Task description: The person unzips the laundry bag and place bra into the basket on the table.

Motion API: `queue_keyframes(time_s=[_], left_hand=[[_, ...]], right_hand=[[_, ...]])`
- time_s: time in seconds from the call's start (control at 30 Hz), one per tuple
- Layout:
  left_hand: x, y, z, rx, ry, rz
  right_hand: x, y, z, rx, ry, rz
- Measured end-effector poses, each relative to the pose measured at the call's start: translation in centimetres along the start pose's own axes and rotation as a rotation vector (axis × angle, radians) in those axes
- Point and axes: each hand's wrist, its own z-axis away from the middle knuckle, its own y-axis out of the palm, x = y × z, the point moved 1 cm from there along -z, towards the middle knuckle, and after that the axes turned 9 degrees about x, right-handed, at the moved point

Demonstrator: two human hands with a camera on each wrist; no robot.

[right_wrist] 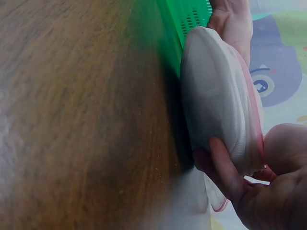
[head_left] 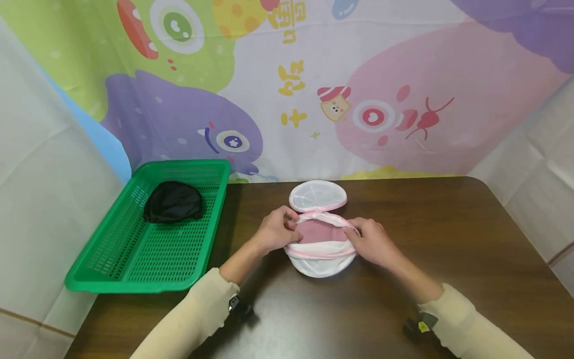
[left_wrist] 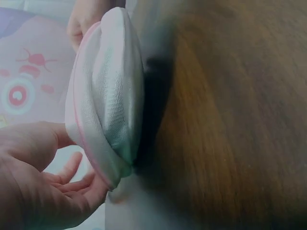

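A white mesh laundry bag (head_left: 320,265) with pink zipper trim sits on the table in the head view. Its rounded lid (head_left: 318,195) is folded back behind it. Inside the opening lies a dusty-pink cloth (head_left: 322,232), whose exact kind cannot be told. My left hand (head_left: 274,232) grips the bag's left edge, with the thumb at the rim in the left wrist view. On the opposite side, my right hand (head_left: 374,243) holds the right edge; its fingers (right_wrist: 224,165) press against the bag's outer wall in the right wrist view.
To the left stands a green perforated plastic basket (head_left: 211,227) with a folded black fabric item (head_left: 174,202) in it. The brown wooden table (head_left: 448,239) meets a cartoon-printed curtain (head_left: 287,144) at the back. Pale walls or sheets flank both sides.
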Motion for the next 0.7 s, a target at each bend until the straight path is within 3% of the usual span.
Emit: queue_keyframes(time_s=[0.27,0.53,0.7], left_hand=[[0.1,0.1,0.0,-0.013,0.115,-0.055],[0.4,-0.5,0.4,-0.035,0.205,-0.054],[0.4,-0.5,0.4,-0.03,0.212,-0.069]], right_hand=[[1.5,-1.3,0.4,-0.031,0.07,-0.061],[8.7,-4.9,2.8,0.021,0.173,-0.202],[10.0,-5.1,2.9,0.052,0.165,-0.183]])
